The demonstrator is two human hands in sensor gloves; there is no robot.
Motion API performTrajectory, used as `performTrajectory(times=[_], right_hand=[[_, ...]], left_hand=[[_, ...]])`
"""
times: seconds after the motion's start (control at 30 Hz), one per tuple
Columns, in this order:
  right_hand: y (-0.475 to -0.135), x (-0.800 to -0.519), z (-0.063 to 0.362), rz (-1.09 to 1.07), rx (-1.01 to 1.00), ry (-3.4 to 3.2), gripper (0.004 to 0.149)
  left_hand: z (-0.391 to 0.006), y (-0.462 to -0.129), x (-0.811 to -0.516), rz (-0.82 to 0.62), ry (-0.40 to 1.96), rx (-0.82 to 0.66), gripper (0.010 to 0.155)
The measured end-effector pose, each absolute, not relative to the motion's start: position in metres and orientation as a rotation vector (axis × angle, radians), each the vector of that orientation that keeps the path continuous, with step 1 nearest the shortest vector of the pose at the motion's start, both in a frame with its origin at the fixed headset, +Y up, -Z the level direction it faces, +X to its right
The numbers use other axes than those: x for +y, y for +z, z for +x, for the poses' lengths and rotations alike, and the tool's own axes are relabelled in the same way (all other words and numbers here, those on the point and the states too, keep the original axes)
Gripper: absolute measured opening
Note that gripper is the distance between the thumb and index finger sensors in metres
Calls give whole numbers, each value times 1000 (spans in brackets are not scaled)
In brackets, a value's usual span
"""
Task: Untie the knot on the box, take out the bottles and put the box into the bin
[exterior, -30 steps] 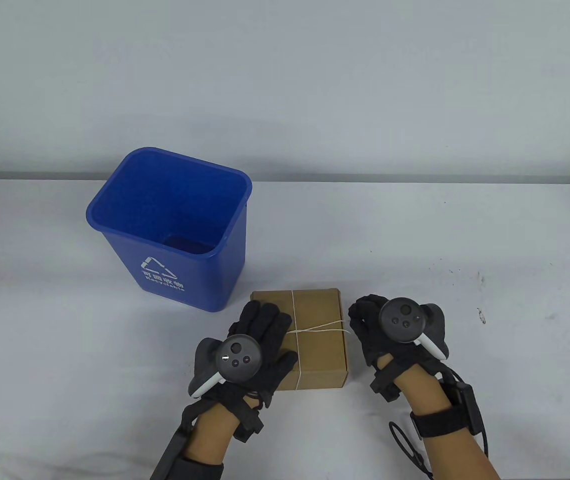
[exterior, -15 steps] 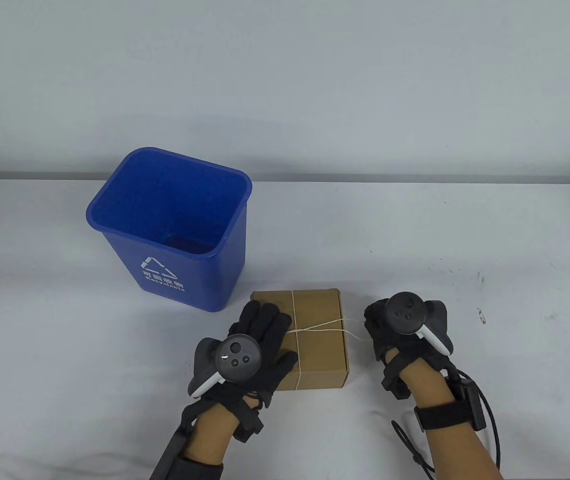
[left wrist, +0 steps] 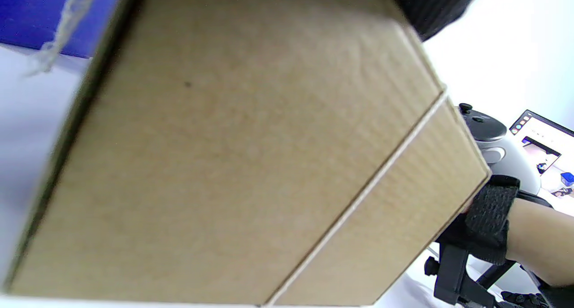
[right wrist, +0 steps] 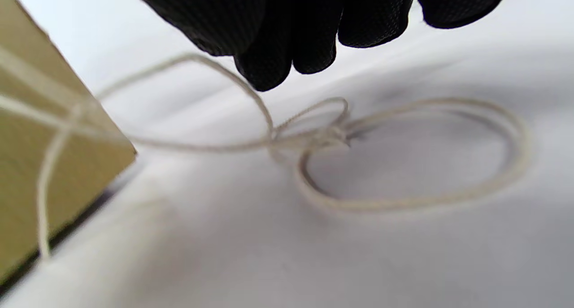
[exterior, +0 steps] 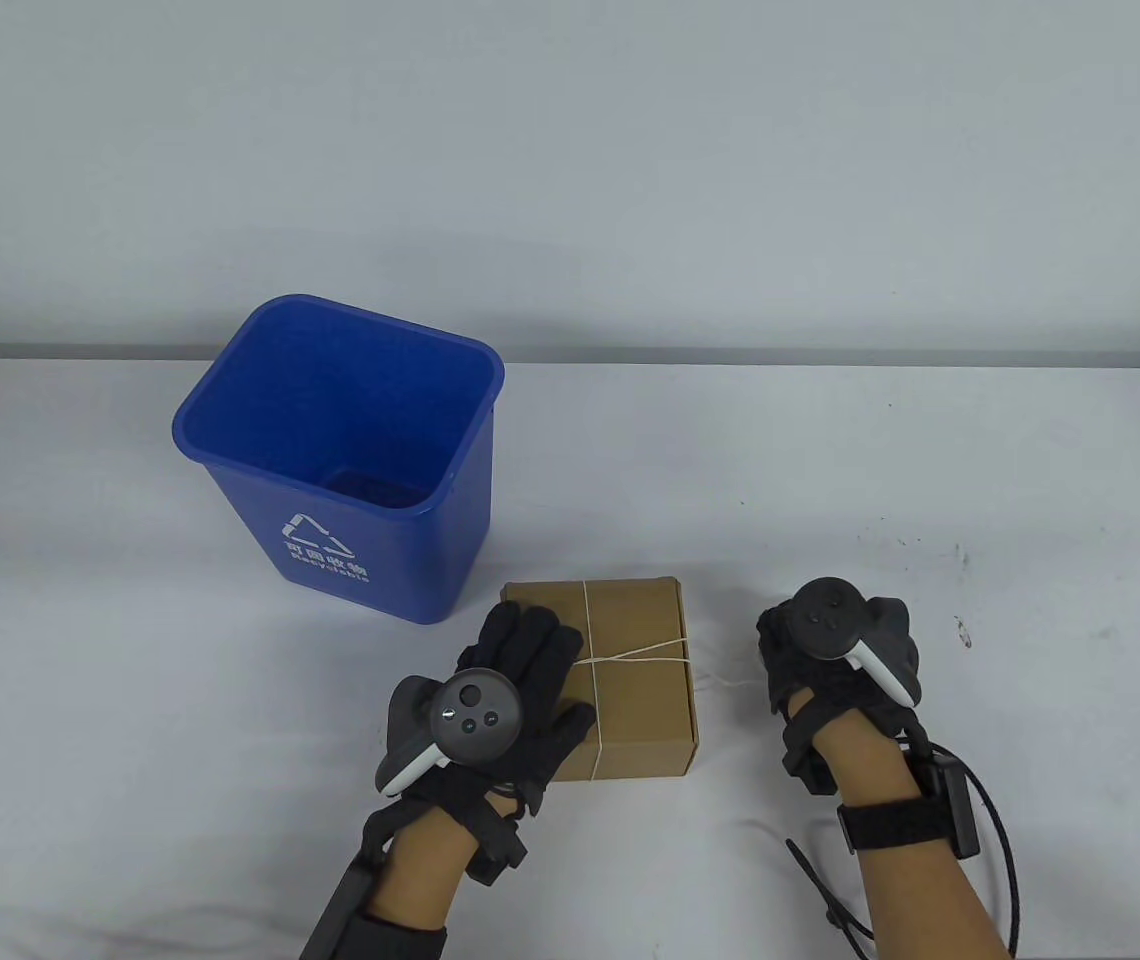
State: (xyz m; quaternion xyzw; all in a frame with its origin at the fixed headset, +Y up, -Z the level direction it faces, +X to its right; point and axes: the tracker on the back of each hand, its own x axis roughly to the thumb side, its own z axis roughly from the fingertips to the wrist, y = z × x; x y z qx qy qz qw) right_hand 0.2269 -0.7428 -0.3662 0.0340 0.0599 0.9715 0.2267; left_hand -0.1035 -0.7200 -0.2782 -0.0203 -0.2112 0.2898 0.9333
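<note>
box (exterior: 635,690): brown, closed, string-tied, flat | bin (exterior: 350,460): blue, upright, behind-left

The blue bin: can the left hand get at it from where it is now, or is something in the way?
Probably yes. The left hand lies flat on the cardboard box, and the blue bin stands just beyond it, to the left, with only bare table between them. But the hand would first have to let go of the box.

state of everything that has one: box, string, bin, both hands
box: closed, flat on the table, string round it
string: loose end pulled off to the box's right side
bin: upright, nothing seen inside
left hand: flat on the box
right hand: pinches the string
</note>
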Motion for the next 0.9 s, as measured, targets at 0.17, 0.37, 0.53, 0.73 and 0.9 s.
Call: performTrajectory(times=[0.17, 0.37, 0.53, 0.73, 0.9], right_hand=[[-359, -720, 227, 201, 50, 2557, 48], [-345, -704, 195, 431, 72, 2508, 53], [-335, -697, 173, 543, 48, 2550, 54], [-336, -707, 166, 550, 44, 2616, 50], [-341, -711, 172, 507, -1, 2534, 42]], left_hand=[[-104, -278, -720, -42, 592, -432, 79], [-104, -278, -720, -43, 593, -431, 79], [-105, -278, -720, -44, 594, -431, 79], [-105, -278, -720, -44, 595, -431, 79], [-105, -278, -720, -46, 596, -432, 79]])
